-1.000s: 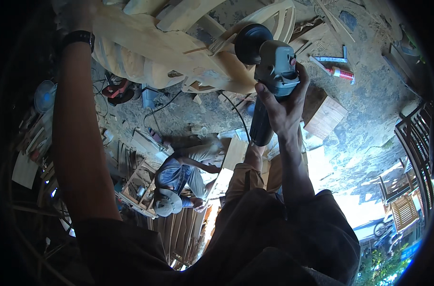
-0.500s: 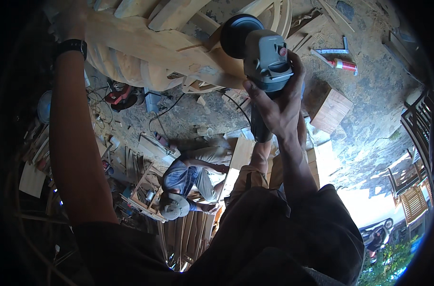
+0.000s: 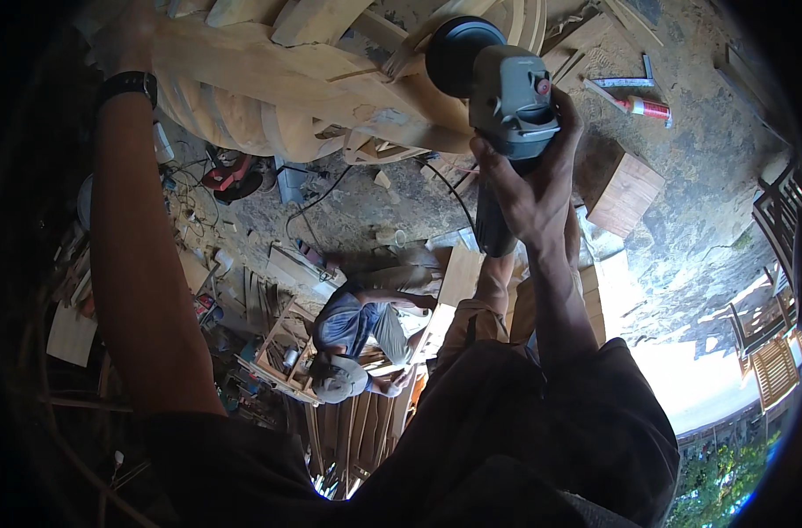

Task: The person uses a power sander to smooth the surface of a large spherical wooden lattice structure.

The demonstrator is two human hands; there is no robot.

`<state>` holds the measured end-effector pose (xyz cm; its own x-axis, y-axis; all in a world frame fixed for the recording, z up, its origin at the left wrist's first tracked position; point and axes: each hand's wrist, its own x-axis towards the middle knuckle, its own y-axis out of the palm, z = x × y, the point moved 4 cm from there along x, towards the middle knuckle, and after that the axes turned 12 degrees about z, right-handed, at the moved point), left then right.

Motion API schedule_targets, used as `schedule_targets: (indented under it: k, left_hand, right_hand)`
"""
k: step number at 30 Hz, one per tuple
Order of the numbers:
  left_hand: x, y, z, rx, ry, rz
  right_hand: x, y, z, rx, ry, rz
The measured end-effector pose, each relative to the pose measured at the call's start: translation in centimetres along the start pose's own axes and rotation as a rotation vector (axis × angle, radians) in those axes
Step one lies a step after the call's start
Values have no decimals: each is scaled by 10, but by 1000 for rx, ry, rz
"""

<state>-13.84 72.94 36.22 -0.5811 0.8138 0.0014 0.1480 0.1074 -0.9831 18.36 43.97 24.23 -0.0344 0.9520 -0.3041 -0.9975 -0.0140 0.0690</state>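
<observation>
My right hand (image 3: 540, 198) is wrapped round the body of a grey angle grinder (image 3: 509, 95), just behind its head. A dark round disc (image 3: 455, 55) on the grinder is against or very close to the curved edge of a large pale wooden frame (image 3: 278, 70); I cannot tell whether they touch. At the upper left, my left hand (image 3: 126, 40) is at the far end of that frame, with a dark watch on the wrist. Its fingers are dim and smeared, so their grip does not show.
Red and white tube (image 3: 647, 108) and metal square (image 3: 625, 83) lie on the floor at right, above a wooden block (image 3: 625, 195). A red power tool (image 3: 232, 176) and loose cables lie below the frame. A co-worker in a cap (image 3: 341, 380) sits among boards, lower centre.
The grinder and my right hand have shifted slightly right in view, as has much of the surroundings. Both hands keep their places at the frame and on the grinder.
</observation>
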Motion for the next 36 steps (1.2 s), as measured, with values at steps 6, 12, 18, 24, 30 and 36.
schedule_targets:
  k: [6, 12, 18, 24, 30, 36]
  left_hand:
    - [14, -5, 11, 30, 147, 114]
    - [41, 4, 19, 57, 115, 14]
    - [23, 0, 13, 87, 125, 23]
    - [41, 3, 26, 73, 122, 63]
    - [90, 8, 52, 204, -17, -25]
    - [82, 14, 43, 200, -9, -7]
  right_hand:
    - [2, 0, 8, 29, -20, 70]
    - [7, -4, 11, 35, 109, -1]
    - [7, 9, 11, -28, -60, 68]
    - [2, -7, 2, 14, 70, -10]
    - [6, 5, 3, -61, -72, 24]
    - [-7, -14, -24, -10, 30, -90]
